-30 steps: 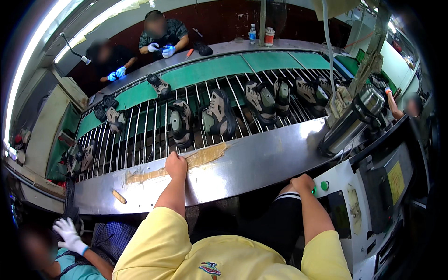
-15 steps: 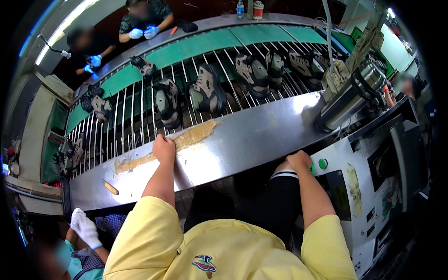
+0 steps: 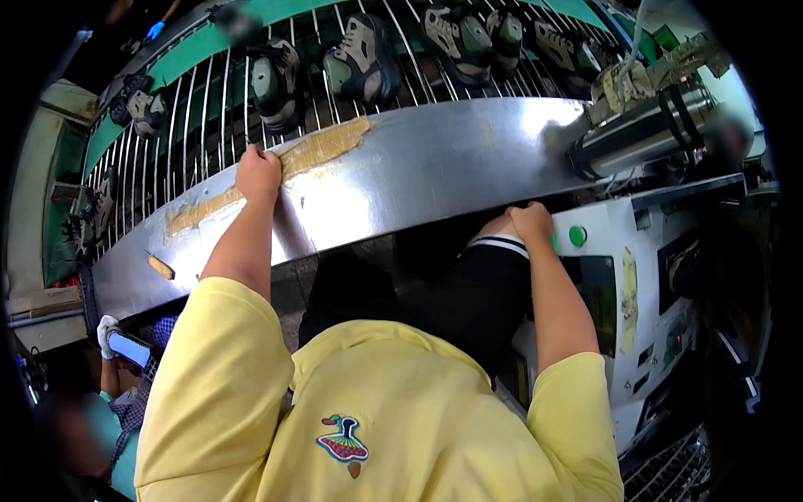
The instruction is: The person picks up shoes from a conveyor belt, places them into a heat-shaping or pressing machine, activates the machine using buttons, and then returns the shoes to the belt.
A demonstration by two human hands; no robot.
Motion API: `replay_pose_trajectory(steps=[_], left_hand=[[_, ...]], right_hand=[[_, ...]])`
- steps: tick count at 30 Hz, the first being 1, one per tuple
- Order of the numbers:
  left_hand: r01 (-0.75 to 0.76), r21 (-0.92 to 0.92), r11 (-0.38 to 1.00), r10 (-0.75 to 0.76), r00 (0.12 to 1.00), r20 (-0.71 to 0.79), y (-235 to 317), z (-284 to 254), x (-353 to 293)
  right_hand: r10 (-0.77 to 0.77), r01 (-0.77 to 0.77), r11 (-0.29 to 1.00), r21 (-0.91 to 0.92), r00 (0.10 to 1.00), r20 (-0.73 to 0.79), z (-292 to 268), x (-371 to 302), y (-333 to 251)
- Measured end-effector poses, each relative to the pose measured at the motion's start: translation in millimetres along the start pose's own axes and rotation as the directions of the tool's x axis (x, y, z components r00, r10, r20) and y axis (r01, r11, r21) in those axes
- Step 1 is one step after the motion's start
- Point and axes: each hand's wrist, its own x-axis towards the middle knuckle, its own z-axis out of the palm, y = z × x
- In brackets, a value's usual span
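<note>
The left hand (image 3: 258, 174) curls its fingers at the far rim of the steel ledge (image 3: 401, 167), beside the brown tape (image 3: 328, 147); whether they clamp cannot be told. The right hand (image 3: 532, 222) rests on the knee (image 3: 497, 227), near the green button (image 3: 577, 236), its grip equally unclear. The view has tipped downward, but both hands keep their places, so the nearest tan-and-black hiking shoe (image 3: 277, 88) sits untouched on metal bars (image 3: 248, 100) beyond the left hand.

Shoes (image 3: 368, 58) on rods (image 3: 248, 96) behind the counter (image 3: 435, 151), flask (image 3: 640, 138) at right.
</note>
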Motion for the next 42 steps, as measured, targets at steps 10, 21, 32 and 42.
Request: replay_pose_trajectory(steps=[10, 21, 32, 42], left_hand=[[0.06, 0.011, 0.998, -0.06, 0.997, 0.048, -3.0, -3.2, -1.4], [0.079, 0.004, 0.997, -0.079, 0.997, 0.0, -6.1, -5.7, -0.1], [0.022, -0.005, 1.0, -0.022, 0.999, -0.046, -9.3, -3.4, -1.8], [0.025, -0.062, 0.998, -0.029, 0.998, -0.062, -7.6, -3.9, 1.3]], right_hand=[[-0.313, 0.538, 0.835, -0.119, 0.286, -0.905, -157.9, -67.1, 132.6], [0.482, -0.246, 0.749, 0.615, 0.839, -0.252, -321.9, 144.0, 367.7], [0.652, -0.361, 0.753, 0.55, 0.521, -0.551, -311.2, 130.6, 346.2], [0.656, -0.213, 0.755, 0.621, 0.265, -0.707, -276.7, -9.3, 215.6]])
